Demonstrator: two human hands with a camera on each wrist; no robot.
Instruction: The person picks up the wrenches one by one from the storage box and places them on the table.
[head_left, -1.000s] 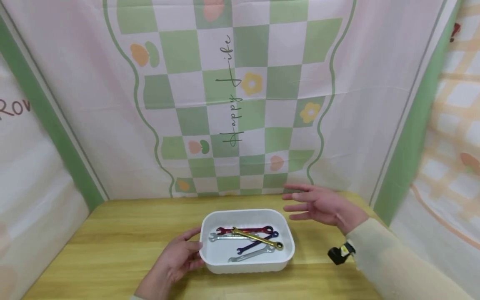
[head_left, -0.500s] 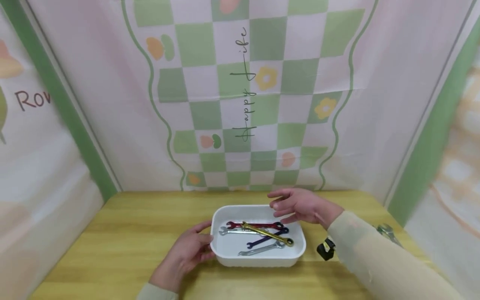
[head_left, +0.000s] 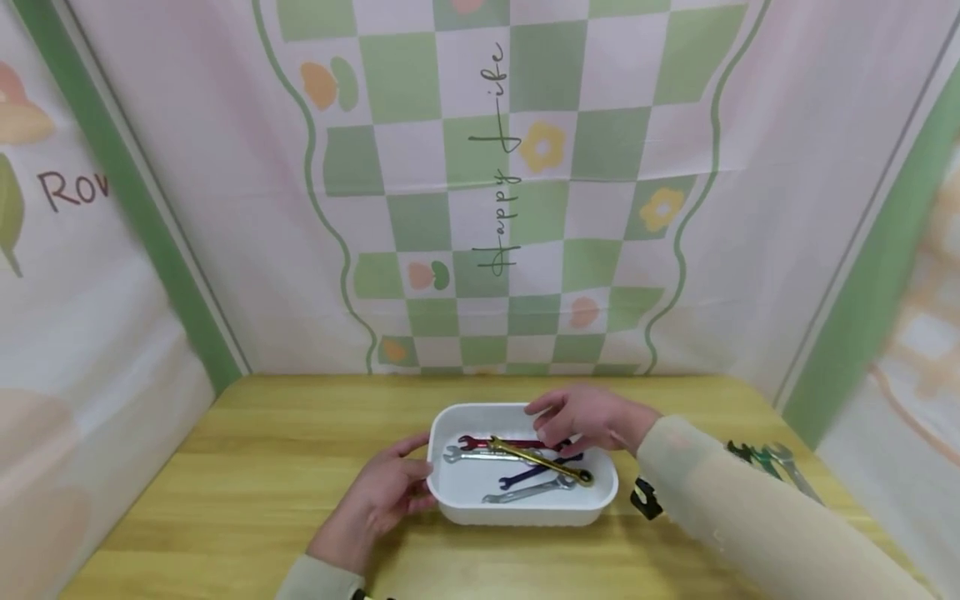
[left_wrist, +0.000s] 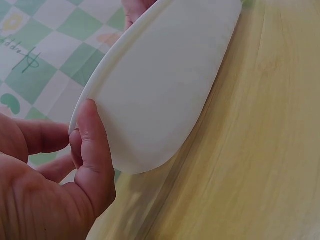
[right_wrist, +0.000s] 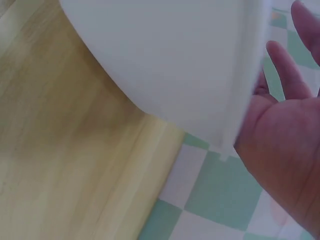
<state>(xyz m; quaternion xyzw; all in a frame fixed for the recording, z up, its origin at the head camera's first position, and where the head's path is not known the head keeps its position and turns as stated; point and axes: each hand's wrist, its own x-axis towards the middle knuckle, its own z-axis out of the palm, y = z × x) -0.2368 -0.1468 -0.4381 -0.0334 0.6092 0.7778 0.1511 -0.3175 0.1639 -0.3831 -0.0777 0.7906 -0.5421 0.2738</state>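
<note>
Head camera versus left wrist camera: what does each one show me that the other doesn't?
Only the head view shows the wrenches in the tray, gold, red, purple and two silver, and more tools on the table at right.

Only the left wrist view shows a broad stretch of the tray's outer wall up close; the head view gives a thin strip.

Both show the left hand holding the tray, the backdrop and the right hand, though the wrist view catches only a bit of that.

Wrenches (head_left: 540, 460) look glossy metal, the tray (head_left: 525, 516) smooth plastic, tabletop (head_left: 300, 450) wood, backdrop (head_left: 412, 158) cloth.
</note>
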